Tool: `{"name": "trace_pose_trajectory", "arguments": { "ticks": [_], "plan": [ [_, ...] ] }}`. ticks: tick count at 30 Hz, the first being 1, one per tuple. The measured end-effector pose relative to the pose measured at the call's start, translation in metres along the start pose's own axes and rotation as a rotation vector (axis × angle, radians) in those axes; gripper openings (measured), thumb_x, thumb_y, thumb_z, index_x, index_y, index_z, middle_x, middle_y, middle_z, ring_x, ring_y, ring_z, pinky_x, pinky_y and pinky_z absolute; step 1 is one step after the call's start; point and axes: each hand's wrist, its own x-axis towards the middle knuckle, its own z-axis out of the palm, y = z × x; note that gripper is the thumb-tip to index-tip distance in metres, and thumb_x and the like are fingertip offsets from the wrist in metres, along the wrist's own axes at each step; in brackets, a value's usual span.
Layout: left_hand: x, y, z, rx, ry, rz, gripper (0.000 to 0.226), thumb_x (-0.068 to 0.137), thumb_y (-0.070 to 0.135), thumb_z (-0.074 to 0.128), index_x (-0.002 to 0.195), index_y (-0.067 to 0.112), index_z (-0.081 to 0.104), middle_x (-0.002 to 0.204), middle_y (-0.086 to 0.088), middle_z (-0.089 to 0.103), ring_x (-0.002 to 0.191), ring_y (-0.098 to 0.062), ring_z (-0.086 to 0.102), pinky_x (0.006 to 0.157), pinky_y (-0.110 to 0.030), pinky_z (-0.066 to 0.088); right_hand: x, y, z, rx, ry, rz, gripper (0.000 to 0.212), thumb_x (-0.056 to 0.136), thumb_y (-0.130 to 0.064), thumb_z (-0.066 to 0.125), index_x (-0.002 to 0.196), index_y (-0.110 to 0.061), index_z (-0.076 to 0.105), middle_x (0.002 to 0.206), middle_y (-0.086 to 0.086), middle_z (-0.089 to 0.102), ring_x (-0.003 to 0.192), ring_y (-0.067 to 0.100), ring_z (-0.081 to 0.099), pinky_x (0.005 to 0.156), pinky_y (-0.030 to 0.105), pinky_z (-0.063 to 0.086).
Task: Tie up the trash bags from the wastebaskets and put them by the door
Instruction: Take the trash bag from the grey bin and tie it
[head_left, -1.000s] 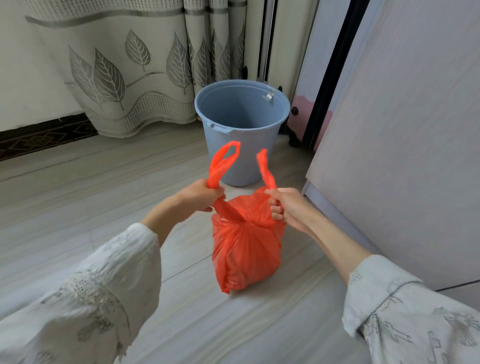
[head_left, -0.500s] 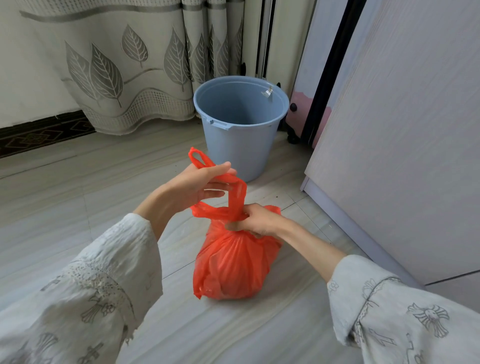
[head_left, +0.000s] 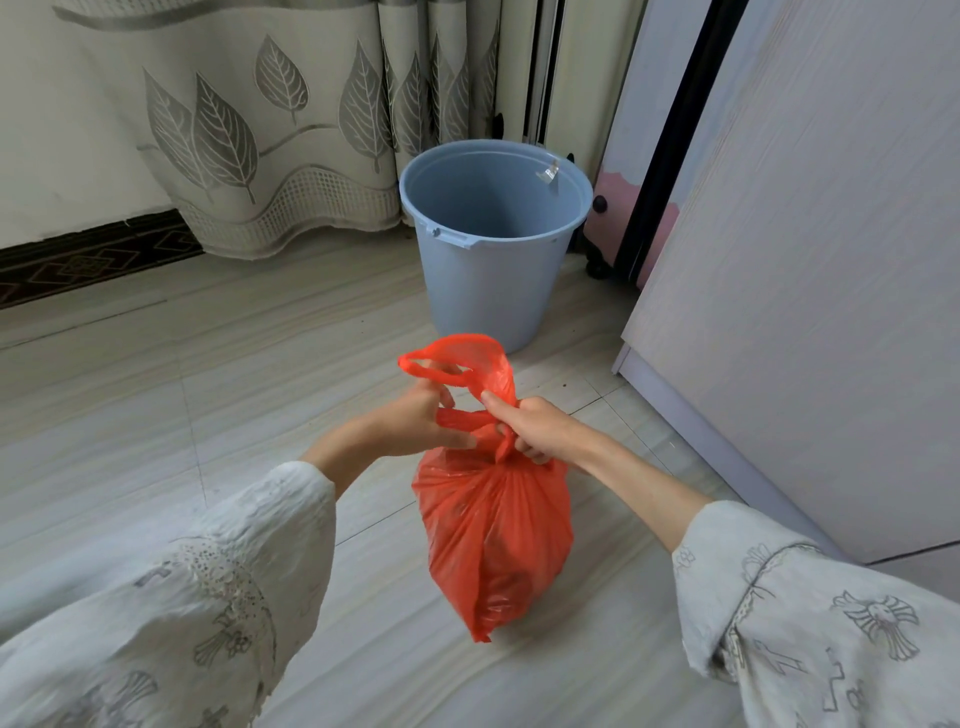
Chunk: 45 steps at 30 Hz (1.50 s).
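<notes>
An orange trash bag (head_left: 493, 540) is held above the floor (head_left: 208, 374), in front of an emptied blue wastebasket (head_left: 493, 291). Its handles are pinched by the left hand (head_left: 415, 421) and gripped by the right hand (head_left: 540, 428). The knot looks unfinished; carrying to the door remains.

Loose white sleeves (head_left: 218, 587) with grey embroidered motifs, forearms bare.

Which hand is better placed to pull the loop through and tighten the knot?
Left, probably. The left hand already pinches the handle loop above the neck, while the right hand grips the gathered neck of the orange bag, steadying it.
</notes>
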Motion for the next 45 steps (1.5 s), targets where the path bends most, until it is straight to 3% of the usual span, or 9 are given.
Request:
{"name": "trace_pose_trajectory", "arguments": {
  "ticks": [4, 14, 21, 24, 26, 30, 33, 41, 45],
  "plan": [
    [0.002, 0.000, 0.001, 0.166, -0.058, 0.017, 0.017, 0.088, 0.009, 0.051, 0.104, 0.007, 0.057, 0.084, -0.004, 0.060, 0.078, -0.017, 0.051, 0.063, -0.020, 0.038, 0.005, 0.000, -0.003, -0.038, 0.080, -0.009, 0.045, 0.090, -0.047, 0.041, 0.055, -0.020, 0.045, 0.024, -0.009, 0.034, 0.027, 0.004, 0.031, 0.039, 0.020, 0.027],
    [-0.006, 0.034, -0.025, -0.372, 0.098, 0.137, 0.028, 0.087, 0.009, 0.047, 0.059, 0.013, 0.051, 0.043, 0.011, 0.033, 0.043, -0.005, 0.027, 0.043, -0.014, 0.024, 0.013, 0.023, -0.032, 0.011, 0.158, -0.005, 0.050, 0.097, -0.034, 0.030, 0.064, -0.016, 0.063, 0.064, 0.001, 0.061, 0.064, 0.015, 0.049, 0.061, 0.025, 0.036],
    [-0.017, 0.045, -0.033, -0.394, -0.162, 0.261, 0.038, 0.083, 0.040, 0.042, 0.080, 0.010, 0.065, 0.073, 0.000, 0.058, 0.068, -0.012, 0.046, 0.063, -0.026, 0.033, 0.017, 0.032, -0.035, 0.340, 0.194, 0.041, 0.035, 0.093, -0.039, 0.045, 0.065, -0.020, 0.053, 0.046, -0.008, 0.052, 0.045, 0.005, 0.045, 0.048, 0.017, 0.037],
    [-0.008, 0.029, -0.040, -0.789, -0.182, 0.137, 0.073, 0.089, 0.060, 0.016, 0.083, 0.008, 0.068, 0.085, 0.001, 0.067, 0.080, -0.015, 0.052, 0.070, -0.031, 0.032, 0.013, 0.035, -0.044, 0.548, 0.178, 0.050, 0.032, 0.095, -0.035, 0.045, 0.068, -0.019, 0.052, 0.032, -0.011, 0.045, 0.031, 0.000, 0.039, 0.040, 0.012, 0.032],
    [-0.001, 0.015, -0.034, -0.943, -0.027, 0.028, 0.065, 0.089, 0.058, 0.022, 0.068, 0.018, 0.067, 0.081, 0.004, 0.071, 0.079, -0.013, 0.057, 0.070, -0.032, 0.033, 0.010, 0.032, -0.048, 0.641, 0.156, 0.030, 0.033, 0.096, -0.034, 0.043, 0.069, -0.017, 0.053, 0.029, -0.008, 0.040, 0.029, 0.001, 0.035, 0.037, 0.011, 0.029],
    [0.003, 0.004, -0.003, -0.482, 0.179, 0.048, 0.013, 0.086, 0.022, 0.057, 0.082, 0.017, 0.068, 0.083, 0.003, 0.067, 0.075, -0.005, 0.058, 0.068, -0.015, 0.041, 0.007, 0.023, -0.050, 0.779, 0.058, -0.007, 0.035, 0.097, -0.030, 0.038, 0.070, -0.015, 0.054, 0.030, -0.009, 0.034, 0.031, 0.002, 0.034, 0.054, 0.018, 0.031],
    [0.006, 0.019, 0.012, -0.340, 0.210, 0.169, 0.014, 0.083, 0.008, 0.061, 0.093, 0.006, 0.069, 0.083, -0.001, 0.064, 0.063, 0.006, 0.054, 0.062, -0.004, 0.039, 0.006, 0.012, -0.046, 0.763, -0.005, -0.036, 0.034, 0.096, -0.031, 0.040, 0.073, -0.015, 0.058, 0.032, -0.008, 0.034, 0.034, 0.003, 0.036, 0.057, 0.020, 0.031],
    [0.016, 0.015, 0.019, -0.107, 0.220, 0.231, 0.019, 0.057, 0.056, 0.065, 0.072, 0.045, 0.063, 0.060, 0.023, 0.060, 0.063, 0.003, 0.051, 0.081, -0.043, 0.043, 0.007, 0.001, -0.038, 0.714, -0.072, -0.113, 0.030, 0.095, -0.030, 0.045, 0.074, -0.011, 0.055, 0.038, -0.006, 0.043, 0.036, 0.003, 0.039, 0.044, 0.012, 0.036],
    [0.013, 0.021, 0.019, 0.057, 0.284, 0.222, 0.014, 0.076, 0.043, 0.063, 0.076, 0.052, 0.052, 0.063, 0.013, 0.052, 0.072, 0.004, 0.046, 0.092, -0.041, 0.032, 0.007, 0.000, -0.037, 0.716, -0.107, -0.147, 0.028, 0.094, -0.028, 0.046, 0.074, -0.011, 0.055, 0.040, -0.006, 0.045, 0.038, 0.004, 0.040, 0.047, 0.012, 0.036]
  ]
}}
